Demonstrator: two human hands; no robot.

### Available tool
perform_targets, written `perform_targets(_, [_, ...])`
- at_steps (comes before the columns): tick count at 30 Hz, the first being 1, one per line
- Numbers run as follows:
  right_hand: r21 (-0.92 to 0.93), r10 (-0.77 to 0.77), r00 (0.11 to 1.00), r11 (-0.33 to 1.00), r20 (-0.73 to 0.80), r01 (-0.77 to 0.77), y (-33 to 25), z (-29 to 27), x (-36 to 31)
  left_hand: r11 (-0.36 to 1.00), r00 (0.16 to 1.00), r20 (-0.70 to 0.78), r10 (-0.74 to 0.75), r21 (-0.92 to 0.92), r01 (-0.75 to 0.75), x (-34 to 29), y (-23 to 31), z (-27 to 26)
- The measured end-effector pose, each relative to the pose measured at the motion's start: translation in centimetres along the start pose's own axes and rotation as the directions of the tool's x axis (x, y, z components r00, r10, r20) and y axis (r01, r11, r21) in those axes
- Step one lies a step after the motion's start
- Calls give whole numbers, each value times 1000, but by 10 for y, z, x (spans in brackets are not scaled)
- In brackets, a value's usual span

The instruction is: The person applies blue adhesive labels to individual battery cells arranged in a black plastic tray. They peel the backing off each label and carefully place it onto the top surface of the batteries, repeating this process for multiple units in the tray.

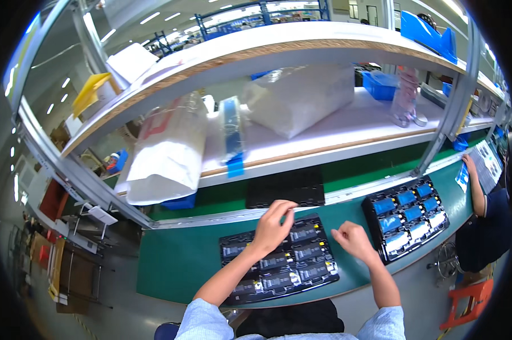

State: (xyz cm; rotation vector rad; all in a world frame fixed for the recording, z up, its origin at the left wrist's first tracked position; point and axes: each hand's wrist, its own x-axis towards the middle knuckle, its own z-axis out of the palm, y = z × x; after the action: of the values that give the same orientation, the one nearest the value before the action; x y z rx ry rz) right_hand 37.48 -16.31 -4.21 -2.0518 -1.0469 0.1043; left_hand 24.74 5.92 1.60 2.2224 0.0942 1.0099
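Observation:
A black plastic tray (277, 292) lies on the green bench in front of me, its pockets filled with flat black rectangular parts that look like batteries. Over the tray's far middle is my left hand (272, 229), fingers bent and drawn together; whatever they pinch, if anything, cannot be made out. My right hand (354, 242) hovers just off the tray's right side, its fingers curled closed, and their contents are hidden. To the right of it sits a second black tray (375, 233), holding similar flat parts with blue faces.
A dark flat tray (258, 192) rests behind the near tray. Above the green bench (171, 263), a white shelf (318, 133) carries plastic bags (301, 99), a clear bottle (404, 102) and a blue bin (379, 86). At the right, another person (485, 226) reaches onto the bench beside an orange stool (468, 303).

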Motion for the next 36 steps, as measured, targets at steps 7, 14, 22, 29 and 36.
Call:
perform_targets(7, [-222,-5,962,973,-274,-58,25,46,-5,855,922,-243,302,497,-150,29,-29,-107])
perform_targets(14, [-209,-13,957,977,-289,-49,47,46,-4,738,971,-67,227,663,-127,85,-53,-103])
perform_targets(22, [-190,-29,967,982,-252,-20,58,47,-2,645,988,33,148,755,-122,90,-59,-113])
perform_targets(29, [-183,-67,964,983,-259,19,58,49,-4,573,964,145,224,780,-251,90,-55,-119])
perform_targets(36, [-140,-29,971,990,-237,-4,58,42,-7,759,971,25,238,619,-202,105,-57,-119])
